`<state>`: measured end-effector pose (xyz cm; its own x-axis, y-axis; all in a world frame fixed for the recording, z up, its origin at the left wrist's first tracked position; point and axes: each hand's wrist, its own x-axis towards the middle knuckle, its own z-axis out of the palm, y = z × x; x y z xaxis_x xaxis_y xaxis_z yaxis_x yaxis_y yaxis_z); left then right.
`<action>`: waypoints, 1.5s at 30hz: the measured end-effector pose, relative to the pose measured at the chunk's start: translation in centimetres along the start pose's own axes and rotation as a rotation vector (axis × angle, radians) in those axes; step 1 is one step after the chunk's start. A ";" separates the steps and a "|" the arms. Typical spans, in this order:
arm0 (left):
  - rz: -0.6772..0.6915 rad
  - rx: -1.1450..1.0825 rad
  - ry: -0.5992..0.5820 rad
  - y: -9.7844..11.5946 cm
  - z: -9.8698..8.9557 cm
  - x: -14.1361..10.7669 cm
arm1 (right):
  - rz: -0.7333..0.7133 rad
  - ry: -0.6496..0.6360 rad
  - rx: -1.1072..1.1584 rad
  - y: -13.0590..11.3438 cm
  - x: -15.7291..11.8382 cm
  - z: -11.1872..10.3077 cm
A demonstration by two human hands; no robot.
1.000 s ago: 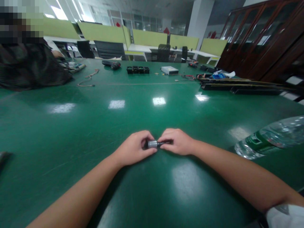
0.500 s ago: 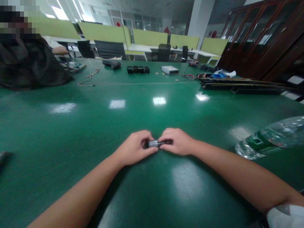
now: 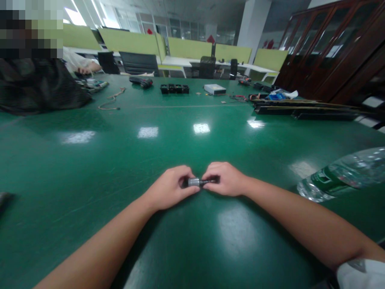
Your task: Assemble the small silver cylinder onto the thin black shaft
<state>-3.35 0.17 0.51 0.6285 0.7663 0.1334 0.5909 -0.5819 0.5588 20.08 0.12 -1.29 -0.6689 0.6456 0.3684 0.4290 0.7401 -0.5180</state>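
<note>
A small silver metal cylinder [image 3: 194,182] lies between my hands, just over the green table [image 3: 168,245]. My left hand [image 3: 171,186] is closed, its thumb and fingers around the cylinder's left part. From the cylinder's right end a thin dark shaft-like piece [image 3: 202,182] reaches toward my right hand [image 3: 226,179]. The thumb and fingers of my right hand pinch that dark piece. What exactly the small item is cannot be made out, and both its ends are partly covered by fingers.
To the right lies a clear plastic bottle [image 3: 333,180] with a green label. Across the far side sit a black row of connected parts [image 3: 175,88], a silver drive-like box [image 3: 215,89], dark strips [image 3: 306,109] and a cable [image 3: 110,102]. A dark bag [image 3: 42,86] stands far left, a person's hand [image 3: 89,69] behind it.
My right fingertips have shifted slightly right along the dark piece. My left hand and the cylinder look unmoved. The other person's arm at the far left has moved a little to the right.
</note>
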 end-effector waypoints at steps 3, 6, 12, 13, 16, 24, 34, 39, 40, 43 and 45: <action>0.000 -0.001 -0.002 0.0 0.0 0.0 | 0.001 0.006 -0.002 0.1 0.0 0.0; 0.002 -0.003 0.004 0.0 0.0 0.0 | 0.001 0.011 -0.012 0.2 -0.1 0.0; 0.004 0.001 0.006 0.0 0.0 0.0 | -0.001 0.008 -0.023 0.4 -0.2 -0.3; 0.004 0.005 0.006 0.0 0.0 0.0 | 0.001 0.008 -0.027 0.4 -0.2 -0.4; 0.010 0.010 0.011 0.0 0.0 0.0 | 0.008 0.009 -0.035 0.6 -0.3 -0.6; 0.018 0.026 0.029 -0.1 0.0 -0.1 | 0.037 0.015 -0.034 2.1 -0.5 -1.5; 0.012 0.039 0.023 -0.1 0.1 -0.1 | 0.095 -0.002 0.032 2.6 -0.7 -2.0; 0.000 0.045 0.018 -0.2 0.2 -0.1 | 0.067 0.014 0.022 2.1 -0.5 -1.4; -0.003 0.044 0.016 -0.2 0.2 -0.1 | 0.057 0.017 0.018 1.9 -0.5 -1.2; -0.021 0.037 0.012 -0.2 0.2 -0.1 | 0.042 0.032 0.006 1.3 -0.3 -0.6; -0.034 0.030 0.009 -0.1 0.2 -0.1 | 0.045 0.045 -0.004 0.9 -0.2 -0.3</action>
<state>-3.38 0.07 0.23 0.6033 0.7882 0.1217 0.6271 -0.5631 0.5382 20.78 0.70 -1.58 -0.6206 0.6864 0.3791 0.4608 0.7105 -0.5319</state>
